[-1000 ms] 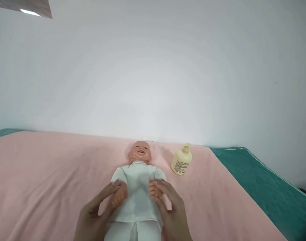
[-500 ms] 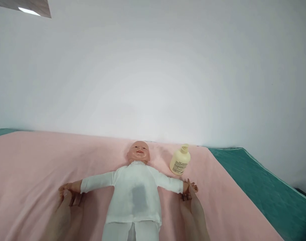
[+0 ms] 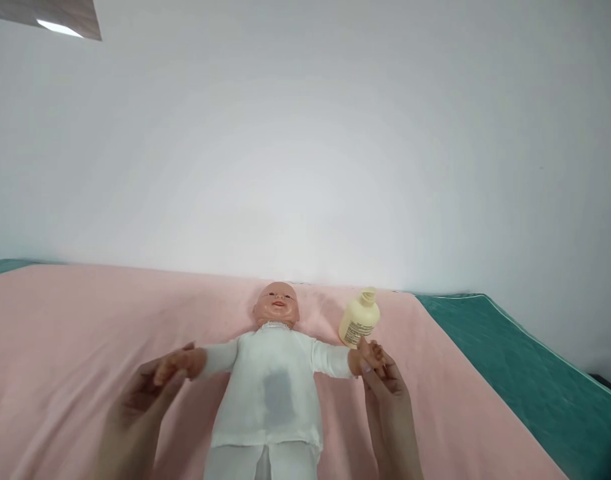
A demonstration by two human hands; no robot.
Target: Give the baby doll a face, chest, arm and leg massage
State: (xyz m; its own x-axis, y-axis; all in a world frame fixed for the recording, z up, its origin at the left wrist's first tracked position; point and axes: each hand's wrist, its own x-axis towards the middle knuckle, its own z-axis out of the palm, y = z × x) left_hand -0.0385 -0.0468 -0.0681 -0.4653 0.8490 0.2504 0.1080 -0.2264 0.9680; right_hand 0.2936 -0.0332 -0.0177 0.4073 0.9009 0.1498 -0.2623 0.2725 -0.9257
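Observation:
A baby doll in a white top and white trousers lies on its back, a grey patch on its front and its arms spread. My left hand is closed round the doll's hand and wrist at the left of the view. On the other side, my right hand grips the doll's other hand, thumb on the near side. Both doll arms are bent toward me, lifted a little. Just behind my right hand stands a pale yellow pump bottle.
Under the doll is a pink cloth. Green padded fabric shows at the right and at the far left corner. A white wall rises behind. A brownish panel hangs at the upper left.
Both doll hands have come inward and up, the left-side one farther. My hands moved with them, and their grip has changed from under the doll's wrists to round its hands.

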